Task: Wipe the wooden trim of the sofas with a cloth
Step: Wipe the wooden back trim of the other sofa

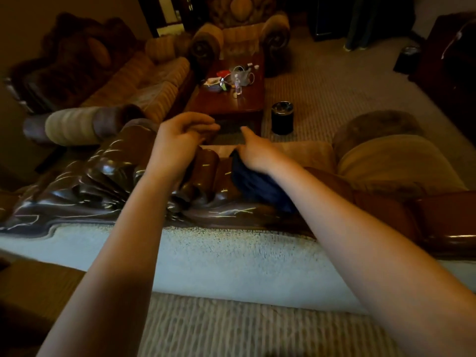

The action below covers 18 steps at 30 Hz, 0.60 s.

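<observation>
I stand behind a sofa and look down on its carved, glossy dark wooden trim (pixel 103 181) along the top of the backrest. A dark blue cloth (pixel 257 184) lies on the trim right of its carved centre. My right hand (pixel 255 153) presses on the cloth's far end, index finger pointing forward. My left hand (pixel 180 137) hovers over the carved crest with fingers loosely curled and holds nothing. More wooden trim (pixel 386 210) continues to the right.
Beyond the backrest stand a wooden coffee table (pixel 231 104) with a bottle and clutter, a black cylindrical bin (pixel 282 118), another long sofa (pixel 116 81) at left and an armchair (pixel 242 29) at the far end. Carpet covers the floor.
</observation>
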### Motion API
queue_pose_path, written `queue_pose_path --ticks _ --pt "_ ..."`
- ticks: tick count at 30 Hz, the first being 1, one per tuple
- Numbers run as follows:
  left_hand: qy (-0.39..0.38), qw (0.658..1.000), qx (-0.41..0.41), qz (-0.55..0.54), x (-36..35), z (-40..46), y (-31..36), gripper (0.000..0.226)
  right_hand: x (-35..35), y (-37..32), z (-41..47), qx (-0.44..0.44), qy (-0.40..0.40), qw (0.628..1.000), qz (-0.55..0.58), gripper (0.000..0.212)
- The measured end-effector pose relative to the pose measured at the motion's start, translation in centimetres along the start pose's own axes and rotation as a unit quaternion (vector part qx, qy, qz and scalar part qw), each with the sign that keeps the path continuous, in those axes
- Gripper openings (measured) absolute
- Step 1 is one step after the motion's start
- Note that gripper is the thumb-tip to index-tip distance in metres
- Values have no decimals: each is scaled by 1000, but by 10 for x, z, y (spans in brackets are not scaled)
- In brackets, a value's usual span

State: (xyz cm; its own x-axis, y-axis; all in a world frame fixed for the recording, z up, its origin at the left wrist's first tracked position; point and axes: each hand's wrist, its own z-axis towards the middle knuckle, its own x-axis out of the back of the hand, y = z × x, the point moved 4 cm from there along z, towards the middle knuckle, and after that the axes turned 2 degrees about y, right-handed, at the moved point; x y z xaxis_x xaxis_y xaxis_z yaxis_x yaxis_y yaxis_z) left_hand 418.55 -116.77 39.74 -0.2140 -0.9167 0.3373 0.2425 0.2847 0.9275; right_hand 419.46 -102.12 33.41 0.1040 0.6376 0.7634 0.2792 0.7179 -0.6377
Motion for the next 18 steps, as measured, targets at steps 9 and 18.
queue_pose_path --ticks 9,18 --pt "-6 990 1 -142 7 8 -9 29 -35 -37 -82 109 249 935 -227 39" --pt "1 993 -20 -118 14 4 -10 30 -16 -41 -49 21 136 972 -192 27"
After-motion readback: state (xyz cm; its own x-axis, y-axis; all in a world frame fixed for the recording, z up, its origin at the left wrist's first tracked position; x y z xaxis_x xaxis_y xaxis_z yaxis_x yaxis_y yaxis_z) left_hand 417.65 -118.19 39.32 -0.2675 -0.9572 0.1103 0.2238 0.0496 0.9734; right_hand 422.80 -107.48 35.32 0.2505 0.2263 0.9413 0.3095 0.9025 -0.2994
